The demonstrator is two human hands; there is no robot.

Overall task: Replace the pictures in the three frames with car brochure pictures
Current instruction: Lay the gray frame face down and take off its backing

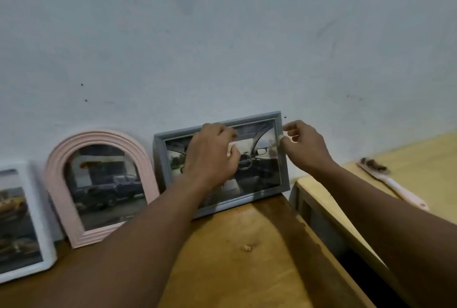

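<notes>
Head view shows three frames standing in a row on a wooden counter (247, 270), leaning back toward a pale wall (222, 35). At the far left is a white frame (48, 233), cut off by the picture's edge, with a yellowish car picture in it. Beside it stands a pink arched frame (59, 171) holding a picture of a dark pickup truck. Just right of that, near the counter's right edge, is a grey frame (284, 174) showing a car interior with a steering wheel.

Left hand (212, 157) lies over the front of the grey frame, fingers curled near its top edge; whether its grip holds the frame cannot be told. Right hand (305, 145) is at the frame's upper right corner, thumb and forefinger pinching its right side rail.

To the right, on a separate lighter wooden surface (425, 159), lies a pink-handled brush (393, 184).
</notes>
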